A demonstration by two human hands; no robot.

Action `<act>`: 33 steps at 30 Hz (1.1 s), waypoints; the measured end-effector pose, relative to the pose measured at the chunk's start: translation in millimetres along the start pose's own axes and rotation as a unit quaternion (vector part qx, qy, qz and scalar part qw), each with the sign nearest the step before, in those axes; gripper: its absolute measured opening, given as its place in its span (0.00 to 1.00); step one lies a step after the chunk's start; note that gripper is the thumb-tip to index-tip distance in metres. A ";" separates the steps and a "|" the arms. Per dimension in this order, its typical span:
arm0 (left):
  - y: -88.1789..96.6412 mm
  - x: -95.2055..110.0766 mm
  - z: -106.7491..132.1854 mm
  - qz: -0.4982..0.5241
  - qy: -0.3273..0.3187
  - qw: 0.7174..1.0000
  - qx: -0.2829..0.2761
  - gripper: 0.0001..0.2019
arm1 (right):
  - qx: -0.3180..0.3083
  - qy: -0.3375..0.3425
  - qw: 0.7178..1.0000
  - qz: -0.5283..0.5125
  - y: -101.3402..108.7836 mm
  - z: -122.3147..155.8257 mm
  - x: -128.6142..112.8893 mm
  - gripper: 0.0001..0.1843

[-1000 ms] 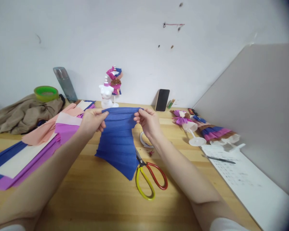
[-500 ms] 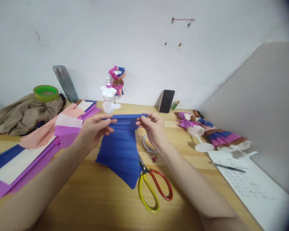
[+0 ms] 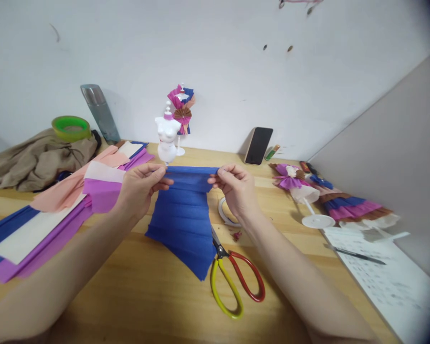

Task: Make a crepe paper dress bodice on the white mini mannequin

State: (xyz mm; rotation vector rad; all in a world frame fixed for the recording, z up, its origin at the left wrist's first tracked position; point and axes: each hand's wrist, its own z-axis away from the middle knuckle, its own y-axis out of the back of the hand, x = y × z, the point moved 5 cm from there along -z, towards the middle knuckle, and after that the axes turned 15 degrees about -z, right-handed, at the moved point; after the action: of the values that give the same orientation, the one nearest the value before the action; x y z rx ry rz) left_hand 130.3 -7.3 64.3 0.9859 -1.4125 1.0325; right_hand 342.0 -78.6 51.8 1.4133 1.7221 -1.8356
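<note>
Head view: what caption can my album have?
Left hand and right hand hold a blue sheet near scissors.
</note>
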 end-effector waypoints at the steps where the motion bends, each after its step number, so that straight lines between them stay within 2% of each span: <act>1: 0.1 -0.7 -0.2 -0.001 -0.001 1.000 0.003 0.10 | 0.000 0.003 1.000 0.001 0.4 0.0 0.7 0.14; 14: -2.2 -2.6 2.2 -0.034 0.003 0.998 0.061 0.07 | 0.036 0.040 0.997 0.056 1.1 2.1 3.6 0.13; 22: -1.1 -5.0 0.5 -0.037 -0.006 0.997 0.066 0.08 | 0.029 0.086 0.992 0.092 3.6 1.6 6.1 0.11; 33: -0.4 -9.2 -4.3 -0.006 -0.016 0.999 0.039 0.13 | 0.017 0.083 0.996 0.043 10.3 -2.1 12.1 0.12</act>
State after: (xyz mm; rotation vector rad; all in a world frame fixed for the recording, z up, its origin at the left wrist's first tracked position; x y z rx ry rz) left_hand 132.6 -3.1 55.3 1.0696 -1.3992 1.0753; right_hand 344.6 -74.5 36.5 1.6679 1.6823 -1.7547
